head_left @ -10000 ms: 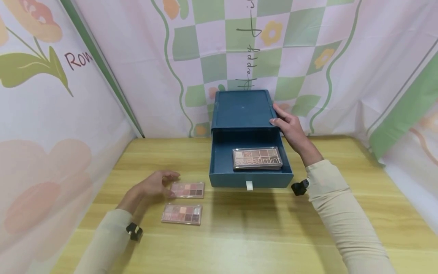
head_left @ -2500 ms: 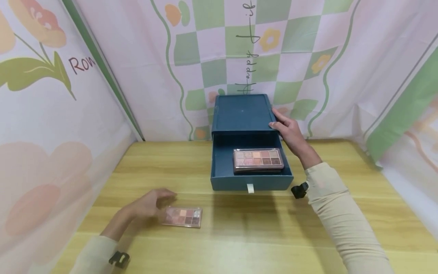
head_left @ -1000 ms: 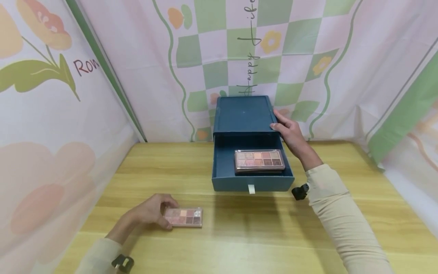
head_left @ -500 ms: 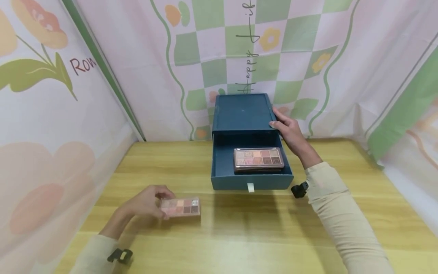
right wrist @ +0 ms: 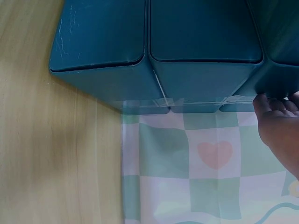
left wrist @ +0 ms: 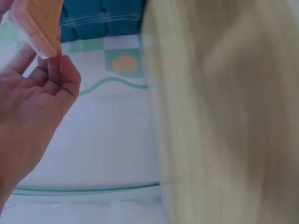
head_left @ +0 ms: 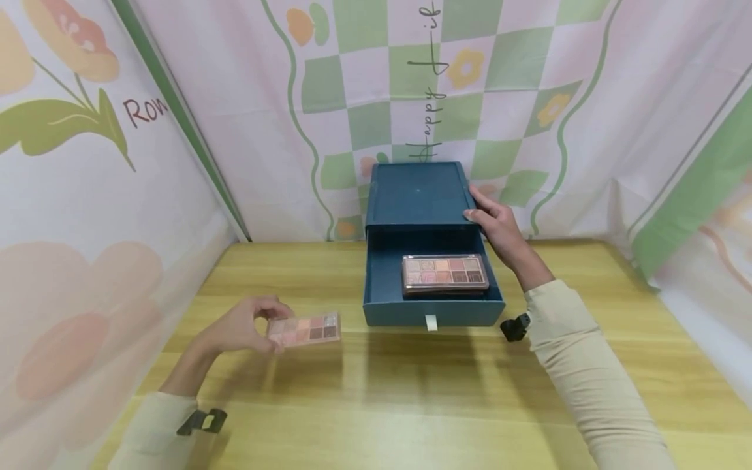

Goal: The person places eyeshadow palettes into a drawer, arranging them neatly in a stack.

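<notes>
My left hand (head_left: pixel 243 326) pinches an eyeshadow palette (head_left: pixel 314 328) by its left end, thumb near and fingers far, held above the table. In the left wrist view the same palette (left wrist: pixel 39 25) shows edge-on over the fingers of my left hand (left wrist: pixel 37 102). A dark blue drawer unit (head_left: pixel 417 192) stands at the back with its top drawer (head_left: pixel 435 313) pulled out. Inside, at the right, eyeshadow palettes (head_left: pixel 444 273) lie stacked. My right hand (head_left: pixel 502 232) rests on the unit's right side, thumb on the top edge; its fingers (right wrist: pixel 264 109) touch the side wall.
The right wrist view shows further blue drawers (right wrist: pixel 103 37) stacked beneath the top one. A small white pull tab (head_left: pixel 431 322) hangs from the open drawer's front. Behind the wooden table (head_left: pixel 411 405) hangs a patterned curtain (head_left: pixel 270 130). Each sleeve carries a black camera mount (head_left: pixel 202 422).
The two palettes on the table at first are off it: one lies on the drawer's stack, and my left hand has lifted the other up and away. My right hand keeps its place.
</notes>
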`<state>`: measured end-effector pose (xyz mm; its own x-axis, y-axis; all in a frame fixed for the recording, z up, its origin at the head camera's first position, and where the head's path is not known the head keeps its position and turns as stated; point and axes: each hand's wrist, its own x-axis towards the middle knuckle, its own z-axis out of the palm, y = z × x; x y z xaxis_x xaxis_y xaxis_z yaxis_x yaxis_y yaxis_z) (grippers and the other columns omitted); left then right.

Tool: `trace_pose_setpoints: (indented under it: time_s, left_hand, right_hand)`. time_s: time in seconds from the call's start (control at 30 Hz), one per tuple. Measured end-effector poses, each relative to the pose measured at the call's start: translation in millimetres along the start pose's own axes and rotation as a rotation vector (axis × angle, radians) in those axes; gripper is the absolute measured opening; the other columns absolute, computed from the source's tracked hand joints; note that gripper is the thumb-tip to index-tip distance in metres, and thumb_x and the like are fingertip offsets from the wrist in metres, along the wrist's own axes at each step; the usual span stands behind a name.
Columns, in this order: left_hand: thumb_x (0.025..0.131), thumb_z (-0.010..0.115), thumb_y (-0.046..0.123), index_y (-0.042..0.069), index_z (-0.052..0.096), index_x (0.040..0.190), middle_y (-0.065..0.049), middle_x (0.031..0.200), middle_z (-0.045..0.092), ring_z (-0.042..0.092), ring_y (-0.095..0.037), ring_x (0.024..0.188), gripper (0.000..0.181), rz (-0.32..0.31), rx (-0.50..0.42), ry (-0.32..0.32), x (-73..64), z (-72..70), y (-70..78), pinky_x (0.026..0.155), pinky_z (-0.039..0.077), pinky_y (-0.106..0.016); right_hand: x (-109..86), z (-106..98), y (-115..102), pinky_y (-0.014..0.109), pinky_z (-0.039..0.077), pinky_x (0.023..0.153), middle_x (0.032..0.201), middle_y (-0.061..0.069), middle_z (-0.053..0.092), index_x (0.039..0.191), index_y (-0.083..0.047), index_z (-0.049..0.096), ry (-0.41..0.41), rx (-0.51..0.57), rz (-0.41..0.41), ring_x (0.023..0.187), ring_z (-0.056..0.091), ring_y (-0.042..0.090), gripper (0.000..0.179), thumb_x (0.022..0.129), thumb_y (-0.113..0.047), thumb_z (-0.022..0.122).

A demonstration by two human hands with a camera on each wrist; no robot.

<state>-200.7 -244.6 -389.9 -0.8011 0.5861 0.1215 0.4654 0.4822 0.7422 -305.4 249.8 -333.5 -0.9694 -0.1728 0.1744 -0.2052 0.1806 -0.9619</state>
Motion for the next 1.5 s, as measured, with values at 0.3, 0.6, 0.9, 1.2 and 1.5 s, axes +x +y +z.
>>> trace_pose_setpoints:
  time_s: [0.3,0.6,0.9,1.2,1.5]
  left_hand:
    - [0.064,0.082,0.013,0.007,0.074,0.107,-0.005,0.098,0.069,0.059,-0.008,0.091,0.044,0.062,-0.015,0.020,11.6,-18.4,17.8,0.087,0.049,-0.026]
    - [0.063,0.081,0.007,0.002,0.075,0.104,0.007,0.097,0.069,0.059,-0.007,0.091,0.042,0.140,-0.041,0.062,23.2,-31.3,38.9,0.089,0.049,-0.022]
    - [0.061,0.082,0.000,-0.004,0.073,0.102,0.010,0.093,0.068,0.062,-0.007,0.088,0.043,0.244,-0.072,0.099,36.1,-41.5,61.7,0.087,0.052,-0.021]
    - [0.063,0.083,0.001,-0.005,0.074,0.103,0.005,0.096,0.070,0.062,-0.006,0.090,0.042,0.222,-0.014,0.106,54.6,-49.1,83.9,0.092,0.050,-0.018]
    - [0.067,0.082,0.015,0.005,0.076,0.109,-0.008,0.097,0.069,0.060,-0.017,0.093,0.043,0.223,0.011,0.073,79.8,-42.8,103.5,0.099,0.047,-0.044]
  right_hand:
    - [-0.4,0.0,0.0,0.017,0.037,0.117,0.173,0.000,0.009,0.162,-0.020,0.017,0.003,0.002,-0.002,0.160,0.015,0.024,0.066,0.105,-0.025,0.050]
    - [-1.4,1.2,1.1,0.015,0.039,0.114,0.173,0.000,0.009,0.162,-0.022,0.017,-0.001,0.007,0.004,0.159,0.017,0.026,0.066,0.105,-0.025,0.050]
    - [-0.8,0.8,-0.4,0.014,0.039,0.113,0.173,-0.001,0.009,0.162,-0.021,0.018,0.005,0.000,0.003,0.159,0.017,0.025,0.066,0.105,-0.026,0.050]
    - [0.5,0.3,1.0,0.009,0.042,0.107,0.173,-0.001,0.009,0.162,-0.021,0.017,0.006,0.014,-0.003,0.159,0.018,0.027,0.066,0.105,-0.024,0.051]
    - [-1.0,-0.5,0.4,0.006,0.044,0.101,0.173,0.000,0.010,0.162,-0.022,0.019,0.012,0.008,0.003,0.158,0.020,0.027,0.066,0.105,-0.025,0.051]
